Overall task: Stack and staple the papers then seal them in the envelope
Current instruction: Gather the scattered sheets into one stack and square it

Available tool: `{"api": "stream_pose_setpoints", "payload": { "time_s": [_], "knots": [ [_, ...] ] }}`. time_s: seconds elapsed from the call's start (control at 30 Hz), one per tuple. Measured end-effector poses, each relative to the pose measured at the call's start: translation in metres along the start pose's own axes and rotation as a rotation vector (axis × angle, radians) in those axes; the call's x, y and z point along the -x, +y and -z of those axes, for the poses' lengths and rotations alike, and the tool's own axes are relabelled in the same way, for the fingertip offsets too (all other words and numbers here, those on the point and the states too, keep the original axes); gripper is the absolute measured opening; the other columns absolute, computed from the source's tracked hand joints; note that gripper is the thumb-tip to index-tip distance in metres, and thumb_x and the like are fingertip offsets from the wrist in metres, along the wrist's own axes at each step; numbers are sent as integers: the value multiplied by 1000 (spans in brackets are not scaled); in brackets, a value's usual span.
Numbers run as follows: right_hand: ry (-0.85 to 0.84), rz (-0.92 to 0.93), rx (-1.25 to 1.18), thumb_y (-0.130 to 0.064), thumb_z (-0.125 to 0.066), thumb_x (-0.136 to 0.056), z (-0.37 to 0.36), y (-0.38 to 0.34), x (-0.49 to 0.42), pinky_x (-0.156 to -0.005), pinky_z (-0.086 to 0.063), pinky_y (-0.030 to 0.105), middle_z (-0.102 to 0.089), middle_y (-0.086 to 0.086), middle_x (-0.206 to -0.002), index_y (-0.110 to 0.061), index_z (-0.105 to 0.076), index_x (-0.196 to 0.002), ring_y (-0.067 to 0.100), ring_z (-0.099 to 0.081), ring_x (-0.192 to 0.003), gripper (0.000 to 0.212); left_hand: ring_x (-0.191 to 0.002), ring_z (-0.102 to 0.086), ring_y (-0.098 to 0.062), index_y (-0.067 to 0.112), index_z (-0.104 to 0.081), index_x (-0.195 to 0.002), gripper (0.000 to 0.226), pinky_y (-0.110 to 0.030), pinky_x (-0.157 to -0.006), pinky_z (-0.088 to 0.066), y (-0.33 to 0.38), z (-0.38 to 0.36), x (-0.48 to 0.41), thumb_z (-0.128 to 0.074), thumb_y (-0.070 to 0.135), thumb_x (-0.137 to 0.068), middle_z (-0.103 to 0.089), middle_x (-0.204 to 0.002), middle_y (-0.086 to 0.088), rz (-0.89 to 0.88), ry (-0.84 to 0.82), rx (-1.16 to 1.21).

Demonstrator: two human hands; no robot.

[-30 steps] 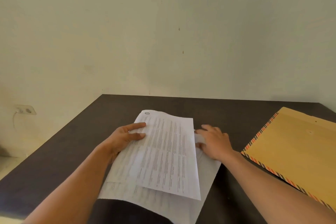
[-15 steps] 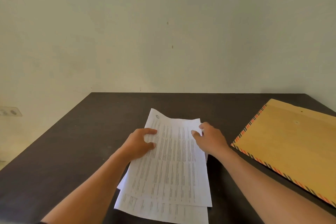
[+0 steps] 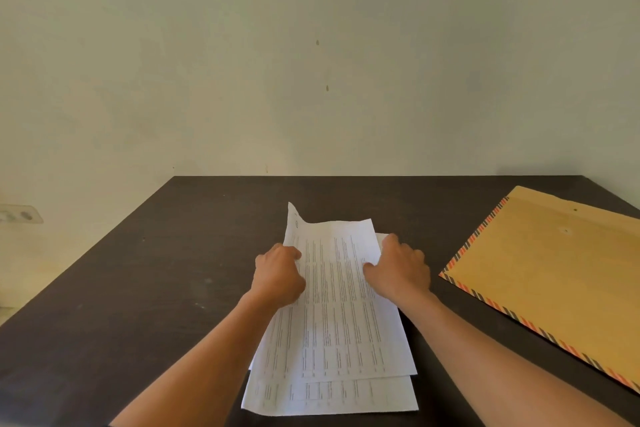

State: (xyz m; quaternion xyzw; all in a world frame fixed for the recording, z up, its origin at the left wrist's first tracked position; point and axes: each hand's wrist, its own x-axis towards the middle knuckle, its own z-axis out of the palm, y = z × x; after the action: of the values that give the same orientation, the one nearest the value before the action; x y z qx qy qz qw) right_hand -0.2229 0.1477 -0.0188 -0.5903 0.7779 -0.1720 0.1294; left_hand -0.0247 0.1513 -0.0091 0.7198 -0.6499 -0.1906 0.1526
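Papers [image 3: 341,315] flat on dark table [image 3: 156,288], dead centre, long side running 12 to 6 o'clock. Several printed sheets, loosely overlapped, not squared up. Top sheet [image 3: 346,288] slightly skewed, covered in columns of small text, too fine to read. Bottom sheet [image 3: 329,399] sticking out at 6 o'clock, another white corner peeking out at 2 o'clock beside the right hand. Far corner of top sheet at 11 o'clock curled up off the table.

Left hand [image 3: 277,274] at 9 o'clock edge of the stack, fingers curled, clamped on the edge of the top sheet; fingertips under the sheet hidden. Right hand [image 3: 401,270] at 3 o'clock edge, thumb pressed on the printed face, fingers curled over the edge, gripping the sheets as well. Bare forearms coming in from 7 and 5 o'clock.

Envelope [image 3: 554,270] at 3 o'clock of the stack, well apart from it and from both hands, lying flat on the table. Yellow-brown, red-and-dark striped border along its near edge, cut off by frame at right.

Pale wall [image 3: 311,62] at 12 o'clock behind the table's far edge, a few small dark marks on it. Wall socket [image 3: 20,215] at 9 o'clock, blurred.
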Motion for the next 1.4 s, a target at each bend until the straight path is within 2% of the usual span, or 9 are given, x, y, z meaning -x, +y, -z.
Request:
{"api": "stream_pose_setpoints", "payload": {
  "time_s": [0.23, 0.4, 0.53, 0.67, 0.83, 0.97, 1.1, 1.2, 1.4],
  "knots": [
    [-47, 5, -333, -11, -69, -91, -1, -9, 0, -82, -59, 39, -58, 0, -112, -23, -40, -138, 20, -63, -95, 56, -130, -50, -24, 16, -49, -145, 56, -34, -104, -46, 8, -1, 7, -67, 7, -92, -48, -146, -3, 0, 42, 161],
    [-9, 183, -663, 4, -59, -93, 29, -11, -6, -63, -58, 32, -58, 2, -121, -29, -45, -129, 17, -65, -80, 50, -93, -70, -19, 26, -55, -139, 52, -25, -66, -58, 7, 7, 4, -70, 13, -92, -56, -136, -5, 80, 40, 601],
    [116, 390, -754, 5, -58, -92, 81, -14, -19, -54, -50, 28, -61, 1, -113, -30, -55, -109, 12, -59, -65, 39, -100, -69, -26, 32, -67, -120, 40, -46, -85, -61, 17, 28, -5, -76, 11, -87, -56, -132, -4, 60, -32, 971],
    [230, 509, -743, 1, -61, -92, 138, -19, -33, -64, -57, 43, -66, 9, -108, -31, -62, -98, 34, -62, -77, 33, -102, -71, -30, 20, -72, -111, 30, -37, -71, -61, 44, 62, -14, -71, 0, -89, -63, -128, -8, -75, -117, 1243],
    [238, 526, -814, -4, -67, -93, 179, -15, -43, -88, -53, 28, -68, -9, -114, -26, -70, -95, 18, -64, -107, 23, -92, -73, -24, 16, -74, -98, 14, -38, -75, -64, 94, 97, -18, -66, 5, -94, -66, -119, -4, -287, 163, 1129],
    [60, 449, -860, -4, -68, -93, 180, 10, -45, -108, -45, 41, -66, -13, -117, -24, -74, -91, 18, -56, -123, 21, -106, -65, -20, 28, -73, -96, 20, -37, -86, -60, 114, 101, -23, -61, 12, -98, -63, -120, 8, -393, 378, 969],
    [154, 418, -800, -3, -63, -96, 172, 27, -45, -102, -41, 30, -68, -9, -114, -22, -75, -89, 13, -57, -118, 24, -95, -59, 2, 28, -70, -105, 21, -7, -79, -50, 116, 82, -23, -59, 10, -99, -61, -109, 20, -503, 444, 732],
    [214, 426, -702, -2, -60, -98, 158, 37, -43, -98, -45, 24, -69, -7, -110, -21, -75, -91, 13, -60, -115, 24, -99, -58, -3, 27, -68, -107, 21, -2, -77, -44, 109, 60, -24, -63, 10, -96, -63, -110, 14, -528, 441, 619],
    [388, 473, -714, 2, -58, -97, 136, 44, -38, -99, -47, 20, -65, -16, -99, -22, -73, -92, 9, -63, -107, 28, -112, -53, -13, 26, -62, -105, 20, -19, -92, -49, 112, 39, -18, -58, 8, -99, -53, -118, 6, -504, 511, 653]
  ]
}}
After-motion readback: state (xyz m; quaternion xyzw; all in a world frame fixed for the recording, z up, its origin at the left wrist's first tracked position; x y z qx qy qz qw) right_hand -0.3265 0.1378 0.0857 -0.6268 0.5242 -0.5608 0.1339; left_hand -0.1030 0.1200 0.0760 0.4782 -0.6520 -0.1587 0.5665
